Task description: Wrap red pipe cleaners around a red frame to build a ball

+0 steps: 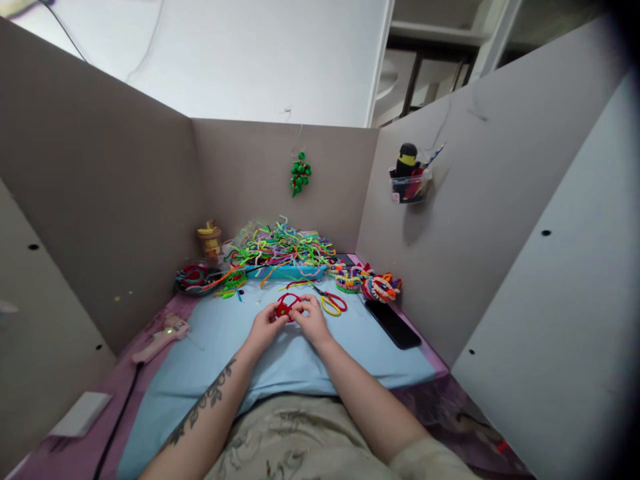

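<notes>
Between my two hands is a small red pipe-cleaner piece with a green spot on it and a red loop at its top. My left hand grips its left side, thumb and fingers closed. On the right side, the fingers of my right hand pinch it. Just beyond my right hand lie scissors with one red and one yellow handle. A few loose pipe cleaners rest behind the red piece.
A blue tray heaped with colourful pipe cleaners stands at the back. Finished fuzzy pieces and a black phone sit at right. A glue gun with a cord and a white box lie at left. Grey partitions enclose the table.
</notes>
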Motion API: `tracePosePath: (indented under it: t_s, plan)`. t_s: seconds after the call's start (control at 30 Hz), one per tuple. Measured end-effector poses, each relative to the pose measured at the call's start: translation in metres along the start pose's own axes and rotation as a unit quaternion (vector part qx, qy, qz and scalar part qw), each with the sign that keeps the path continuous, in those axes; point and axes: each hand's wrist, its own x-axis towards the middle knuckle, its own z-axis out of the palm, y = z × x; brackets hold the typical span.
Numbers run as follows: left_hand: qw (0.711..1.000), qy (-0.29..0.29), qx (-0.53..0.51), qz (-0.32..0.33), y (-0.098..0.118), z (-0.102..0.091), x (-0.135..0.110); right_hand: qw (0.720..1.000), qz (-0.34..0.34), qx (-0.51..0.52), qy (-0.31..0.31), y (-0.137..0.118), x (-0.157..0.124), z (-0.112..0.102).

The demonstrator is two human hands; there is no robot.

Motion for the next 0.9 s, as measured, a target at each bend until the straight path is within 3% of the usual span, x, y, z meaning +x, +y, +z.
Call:
tracePosePath:
  t_s: [0.47, 0.9]
  plan:
    - [0.998, 0.019, -0.06, -0.024, -0.006, -0.003, 0.004, 0.998, -0.051, -0.032, 0.008, -0.012, -0.005, -0.003]
    - [1.0, 0.002, 0.004, 0.004, -0.002, -0.002, 0.0, 0.999, -0.036, -0.026, -0.004, -0.008, -0.005, -0.001]
